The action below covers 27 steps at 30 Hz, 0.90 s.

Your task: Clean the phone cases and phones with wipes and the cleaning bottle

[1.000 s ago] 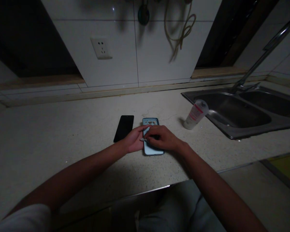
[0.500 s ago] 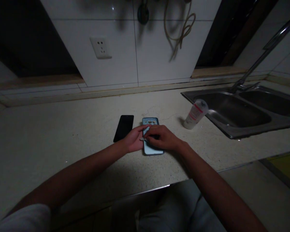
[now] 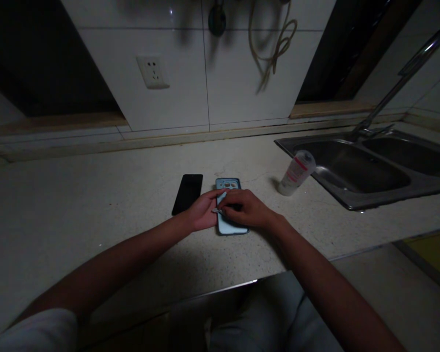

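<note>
A light blue phone lies face down on the pale counter, its camera cluster at the far end. My left hand rests against its left edge with curled fingers holding it. My right hand lies over the phone's middle, its fingertips pinched on a small pale strip at the left edge. A black phone lies flat just to the left, untouched.
A white tube with red print lies at the sink's near corner. A steel double sink with a tall tap fills the right. A wall socket and a hanging hose are on the tiled wall.
</note>
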Available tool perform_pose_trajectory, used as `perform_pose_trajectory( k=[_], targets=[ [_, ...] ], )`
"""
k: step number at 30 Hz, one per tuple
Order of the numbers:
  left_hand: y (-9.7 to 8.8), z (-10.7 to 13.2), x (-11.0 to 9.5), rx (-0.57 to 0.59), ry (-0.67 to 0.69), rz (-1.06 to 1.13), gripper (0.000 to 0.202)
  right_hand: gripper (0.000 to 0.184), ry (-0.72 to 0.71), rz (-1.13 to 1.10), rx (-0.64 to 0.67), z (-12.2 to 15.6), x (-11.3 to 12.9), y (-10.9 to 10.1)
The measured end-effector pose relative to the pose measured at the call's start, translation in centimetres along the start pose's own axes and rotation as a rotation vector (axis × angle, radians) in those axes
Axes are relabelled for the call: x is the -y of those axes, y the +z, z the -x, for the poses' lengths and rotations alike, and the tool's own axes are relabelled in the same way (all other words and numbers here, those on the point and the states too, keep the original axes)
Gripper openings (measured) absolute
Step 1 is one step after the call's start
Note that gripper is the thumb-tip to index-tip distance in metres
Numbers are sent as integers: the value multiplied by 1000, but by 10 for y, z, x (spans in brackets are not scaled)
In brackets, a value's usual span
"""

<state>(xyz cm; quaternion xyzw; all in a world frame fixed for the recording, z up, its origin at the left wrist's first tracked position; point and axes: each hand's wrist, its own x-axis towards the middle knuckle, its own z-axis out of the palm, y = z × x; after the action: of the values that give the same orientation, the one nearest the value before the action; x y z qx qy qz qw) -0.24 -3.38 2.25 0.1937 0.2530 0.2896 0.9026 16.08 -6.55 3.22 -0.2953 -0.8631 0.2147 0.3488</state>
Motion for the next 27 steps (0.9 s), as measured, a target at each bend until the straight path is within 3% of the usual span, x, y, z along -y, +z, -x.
perform_pose_trajectory(
  k=[10,27],
  targets=[
    [-4,-1,0,62,-4,-20,18,17,-8,12,0,1,-2,1],
    [-2,0,1,32,6,-18,23,15,-14,11,-2,0,-1,1]
  ],
)
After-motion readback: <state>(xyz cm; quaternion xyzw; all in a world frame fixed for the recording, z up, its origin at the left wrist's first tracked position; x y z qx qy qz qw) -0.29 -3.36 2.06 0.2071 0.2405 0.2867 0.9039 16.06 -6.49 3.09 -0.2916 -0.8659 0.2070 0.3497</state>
